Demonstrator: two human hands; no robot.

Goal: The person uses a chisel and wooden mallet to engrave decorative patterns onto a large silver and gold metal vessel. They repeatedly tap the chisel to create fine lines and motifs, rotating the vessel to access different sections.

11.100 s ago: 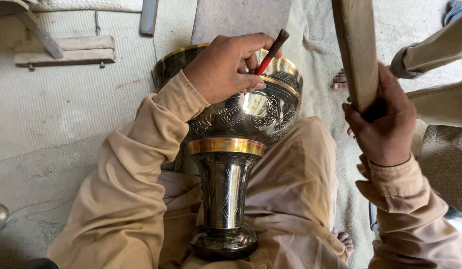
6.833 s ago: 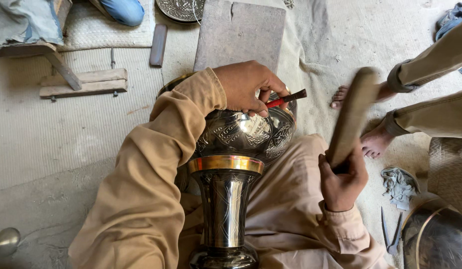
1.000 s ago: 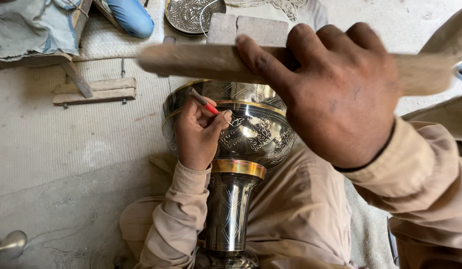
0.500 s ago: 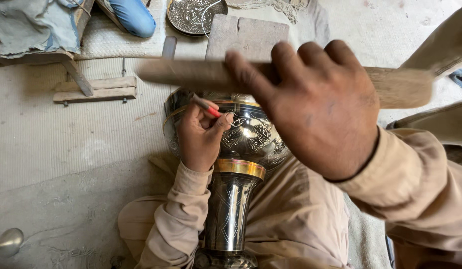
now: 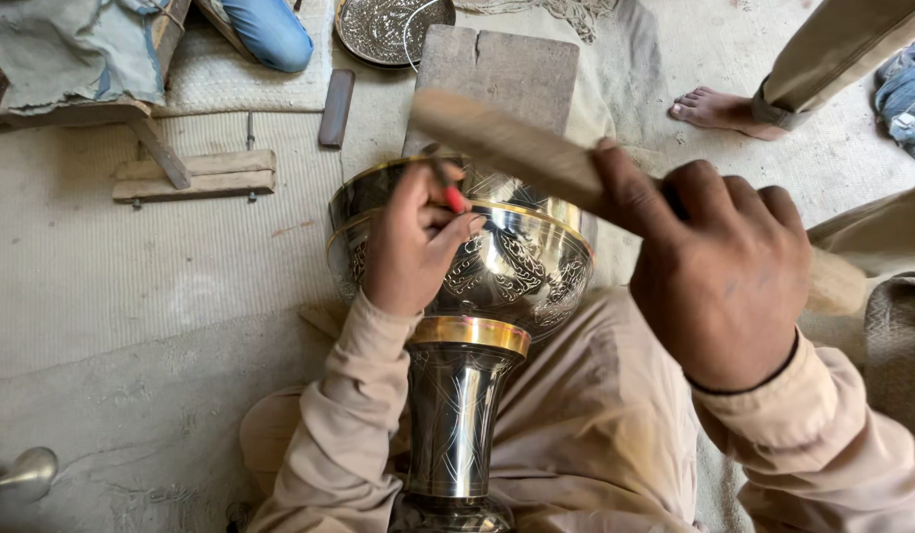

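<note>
A large engraved metal vase (image 5: pixel 512 271) with gold bands lies across my lap, its bowl pointing away from me. My left hand (image 5: pixel 410 240) rests on the bowl and pinches a thin red-tipped chisel (image 5: pixel 449 190) against the metal near the rim. My right hand (image 5: pixel 719 268) grips a wooden mallet (image 5: pixel 512 146), held close to the camera. The mallet's far end hovers just above the chisel's top. The vase's stem (image 5: pixel 456 415) and foot sit between my knees.
A wooden block (image 5: pixel 497 67) stands beyond the vase, with an engraved round tray (image 5: pixel 383 28) behind it. A wooden frame piece (image 5: pixel 196 175) lies at the left. Another person's bare foot (image 5: pixel 719 110) is at upper right, and a knee in jeans (image 5: pixel 272 35) at the top.
My right hand has swung the mallet down and to the right, tilting it so its far end now sits over the chisel. My left hand stays on the bowl.
</note>
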